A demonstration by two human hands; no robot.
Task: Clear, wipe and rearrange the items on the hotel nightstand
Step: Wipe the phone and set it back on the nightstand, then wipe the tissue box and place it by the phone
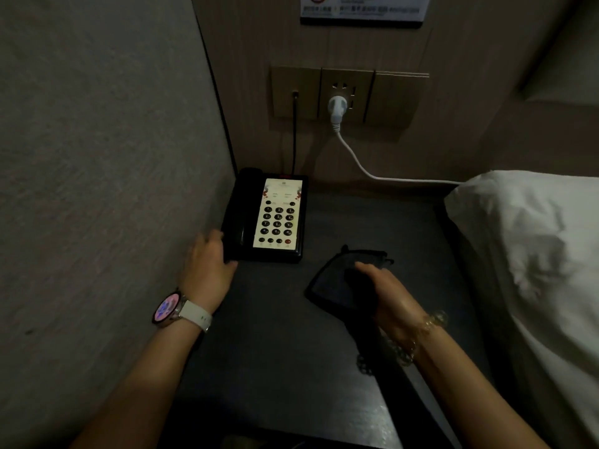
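Dark nightstand (291, 367) beside white bed (534, 254)

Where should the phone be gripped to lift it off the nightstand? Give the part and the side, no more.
Grip the phone by its front-left corner, from the left, where the left hand already holds it. The handset lies along that edge, the wall crowds it, and a black cord runs from the back to the wall plate, so lift gently. The right hand holds the cloth.
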